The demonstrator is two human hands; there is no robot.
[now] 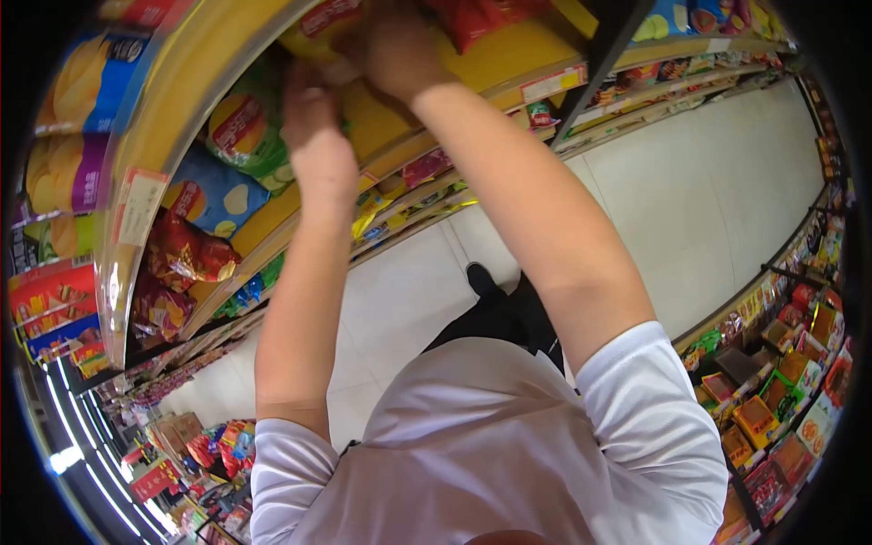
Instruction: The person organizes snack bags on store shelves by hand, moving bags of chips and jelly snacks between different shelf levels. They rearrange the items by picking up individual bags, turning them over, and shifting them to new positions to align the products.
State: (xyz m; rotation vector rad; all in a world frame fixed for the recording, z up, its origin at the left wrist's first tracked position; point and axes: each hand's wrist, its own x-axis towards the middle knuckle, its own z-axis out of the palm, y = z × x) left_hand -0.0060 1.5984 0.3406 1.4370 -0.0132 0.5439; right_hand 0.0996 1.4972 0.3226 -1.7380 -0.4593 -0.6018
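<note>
Both of my hands reach into a yellow shelf point(391, 123) at the top of the head view. Between them is a yellow bag of chips point(320, 20) with a red label, partly cut off by the frame's upper edge. My left hand point(313, 118) is closed at the bag's lower left side. At its right side my right hand point(400, 50) curls in, blurred, its fingertips hidden. A green bag of chips point(247, 127) lies just left of my left hand. Beyond it are a blue bag of chips point(216, 195) and a dark red snack bag point(186, 250).
A red bag point(481, 18) sits right of my right hand. Price tags line the shelf's front edge point(554, 84). A black upright point(595, 68) divides the shelving. Pale floor tiles point(681, 200) run along the aisle, with packed goods point(777, 391) on the opposite side.
</note>
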